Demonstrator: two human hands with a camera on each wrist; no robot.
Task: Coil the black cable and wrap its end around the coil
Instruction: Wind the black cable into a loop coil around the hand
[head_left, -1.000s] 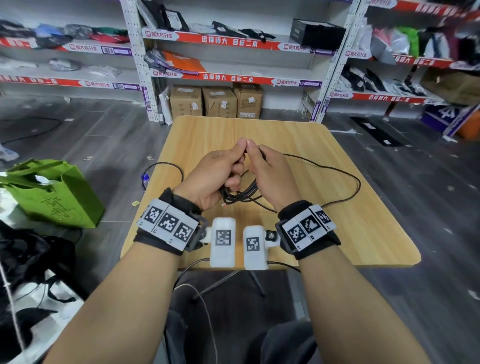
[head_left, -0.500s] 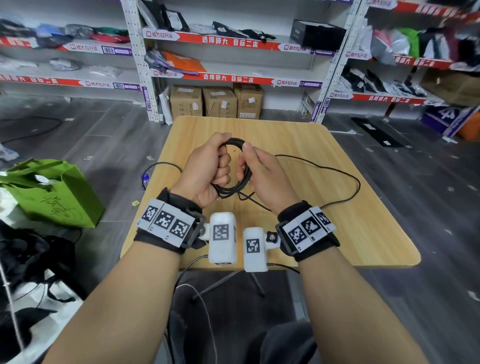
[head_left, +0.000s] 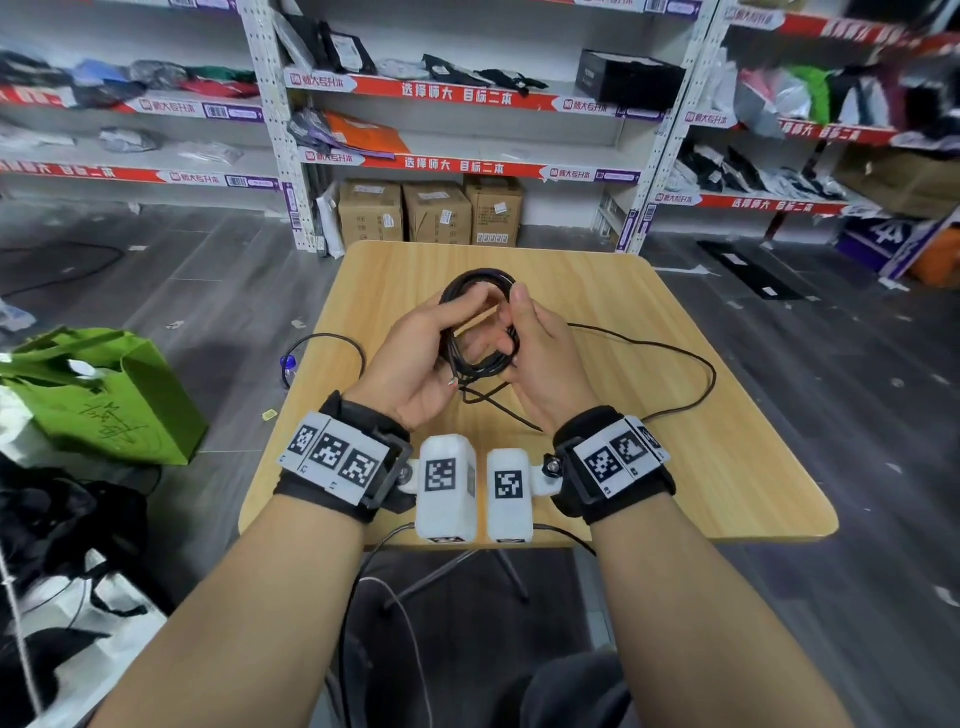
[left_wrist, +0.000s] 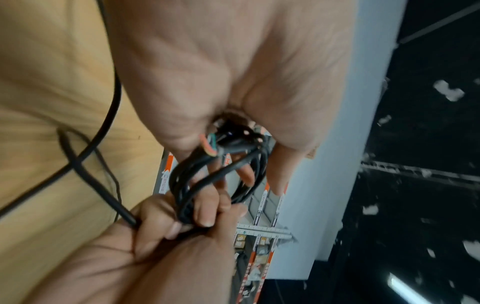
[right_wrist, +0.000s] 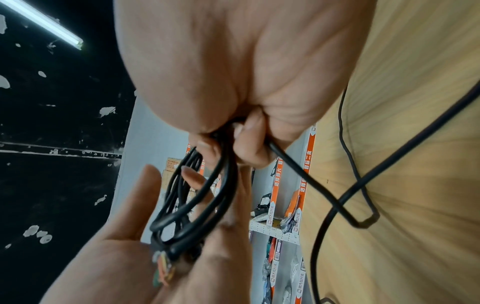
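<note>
The black cable's coil (head_left: 478, 278) stands upright above the wooden table (head_left: 675, 467), held between both hands. My left hand (head_left: 415, 358) holds the coil's left side, and the stripped end with coloured wires (left_wrist: 209, 147) lies against its palm. My right hand (head_left: 540, 364) grips the coil's right side with curled fingers (left_wrist: 202, 211). From the right hand the loose cable (head_left: 696, 364) runs across the table in a wide loop. In the right wrist view the coil's strands (right_wrist: 182, 205) cross the left hand (right_wrist: 116, 267), whose fingers point up along them.
Another part of the cable (head_left: 322, 338) loops over the table's left edge. A green bag (head_left: 104, 400) and dark bags sit on the floor at left. Cardboard boxes (head_left: 436, 213) and stocked shelves (head_left: 467, 93) stand behind the table.
Both hands have lifted and moved away from me. The coil, which hung below the hands, now stands up between them. The left hand's fist has loosened.
</note>
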